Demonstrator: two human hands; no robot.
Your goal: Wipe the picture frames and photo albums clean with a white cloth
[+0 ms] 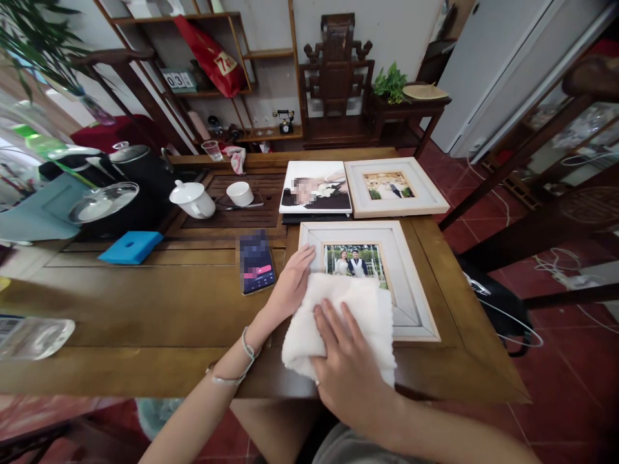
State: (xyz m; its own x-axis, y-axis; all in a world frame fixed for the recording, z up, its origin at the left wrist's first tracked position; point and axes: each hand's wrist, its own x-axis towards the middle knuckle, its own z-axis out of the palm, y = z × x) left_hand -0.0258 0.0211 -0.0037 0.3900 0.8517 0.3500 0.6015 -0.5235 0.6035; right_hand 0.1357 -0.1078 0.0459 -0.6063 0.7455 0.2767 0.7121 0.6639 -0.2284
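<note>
A pale picture frame (411,283) with a photo of two people outdoors lies flat near the table's front right. A folded white cloth (302,348) covers its lower left part and hangs past its near edge. My right hand (345,361) presses on top of the cloth, fingers spread and slightly bent; its thumb is partly hidden. Stretched-out fingers of my left hand (293,280) rest on the frame's left border, beside the cloth. A phone (256,264) with a lit screen lies left of that hand.
Behind are a white photo panel (314,187) and another pale frame (428,193). A lidded white cup (192,198) and a small white bowl (240,193) stand on a tea tray. Farther left are a blue block (130,248), a black pot (149,206) and a clear bottle (39,338).
</note>
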